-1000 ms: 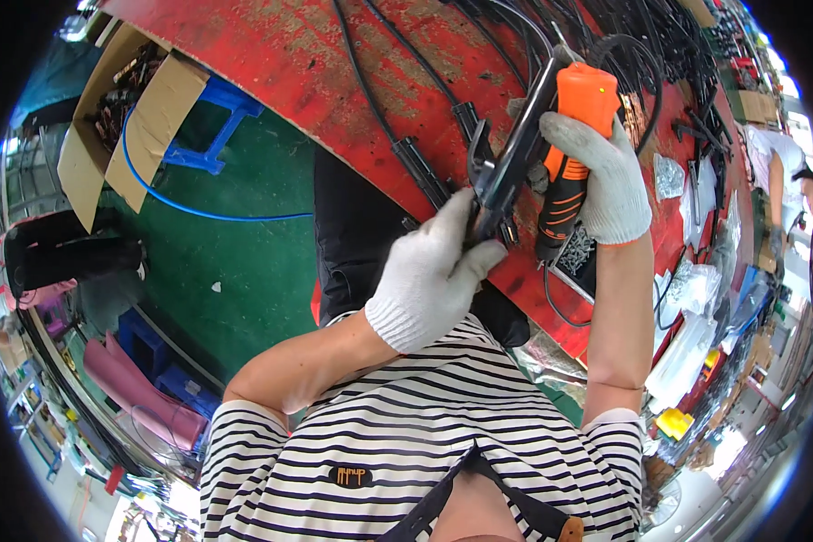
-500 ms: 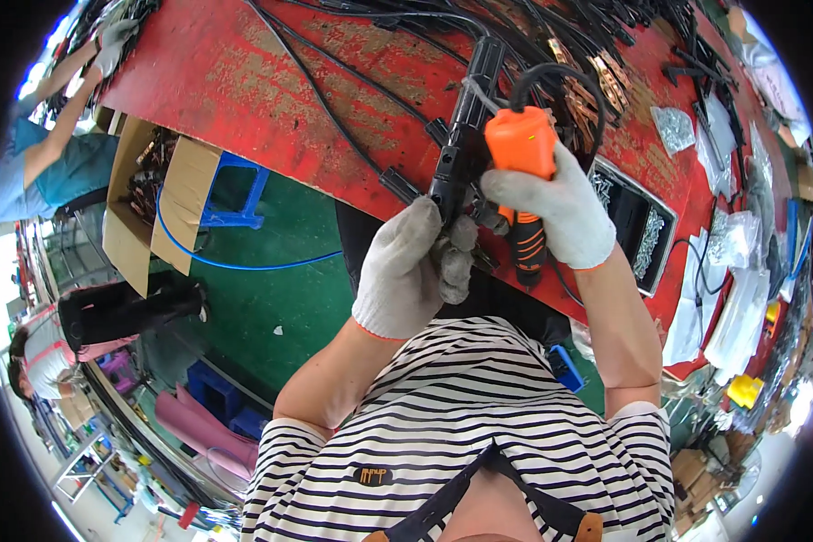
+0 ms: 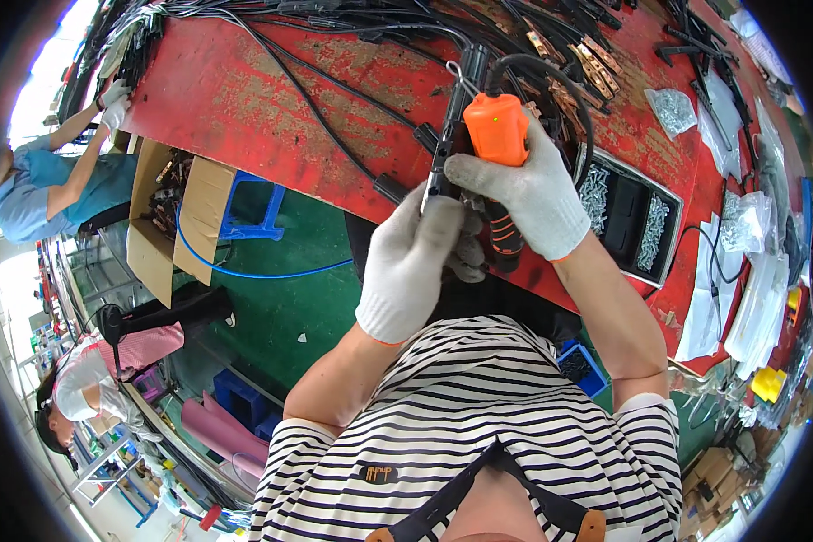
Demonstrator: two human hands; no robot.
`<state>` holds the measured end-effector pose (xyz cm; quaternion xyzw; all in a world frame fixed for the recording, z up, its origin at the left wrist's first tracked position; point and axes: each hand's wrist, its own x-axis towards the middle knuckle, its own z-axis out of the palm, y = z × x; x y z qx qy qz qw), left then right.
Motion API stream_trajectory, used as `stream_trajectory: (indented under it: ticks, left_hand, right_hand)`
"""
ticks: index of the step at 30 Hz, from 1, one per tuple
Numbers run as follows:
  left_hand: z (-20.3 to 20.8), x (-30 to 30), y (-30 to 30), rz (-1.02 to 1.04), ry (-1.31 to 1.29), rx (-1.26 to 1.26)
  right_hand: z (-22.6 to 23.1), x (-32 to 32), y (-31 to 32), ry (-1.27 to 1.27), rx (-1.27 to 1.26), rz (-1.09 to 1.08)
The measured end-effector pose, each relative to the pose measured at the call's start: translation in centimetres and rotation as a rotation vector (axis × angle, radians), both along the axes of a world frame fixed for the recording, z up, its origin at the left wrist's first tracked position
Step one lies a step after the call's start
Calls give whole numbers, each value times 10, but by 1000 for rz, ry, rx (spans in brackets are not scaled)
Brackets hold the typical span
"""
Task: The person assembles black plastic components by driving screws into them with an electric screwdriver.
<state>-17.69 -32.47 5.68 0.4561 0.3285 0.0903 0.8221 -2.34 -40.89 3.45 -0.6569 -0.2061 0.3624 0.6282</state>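
My left hand (image 3: 406,266), in a white knit glove, is closed round the near end of a long black plastic housing (image 3: 456,113). The housing slants up and away over the red table's edge, with a thin wire loop (image 3: 462,77) near its far end. My right hand (image 3: 540,194), also gloved, grips an orange-and-black power screwdriver (image 3: 497,131) close beside the housing. The tool's black grip with orange stripes (image 3: 505,235) shows below the hand. Its tip, and the left fingers under the housing, are hidden.
Black cables (image 3: 307,86) and copper-coloured parts (image 3: 596,68) cover the back of the red table (image 3: 271,117). A divided tray of screws (image 3: 637,217) sits to the right, near plastic bags (image 3: 673,117). An open carton (image 3: 203,203) stands left by a blue stool (image 3: 257,208). Two people work at left.
The screwdriver and my right hand have shifted left and slightly up, closer to the housing. My left thumb has moved over the housing's near end. The whole view has shifted a little.
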Motion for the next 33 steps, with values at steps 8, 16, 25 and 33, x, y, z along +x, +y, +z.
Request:
stream_trajectory:
  ticks: [8, 16, 25, 33]
  left_hand:
    - [-3, -8, 12, 67, 130, 22]
    - [-19, -13, 12, 1, -11, -83]
    - [-30, -17, 17, 33, -51, -560]
    - [-27, -21, 26, 95, -240, -709]
  right_hand:
    - [22, 1, -5, 90, 19, -91]
    - [14, 6, -8, 603, 46, -34]
    - [-2, 3, -4, 487, 182, -129]
    - [-5, -1, -9, 397, 122, -111]
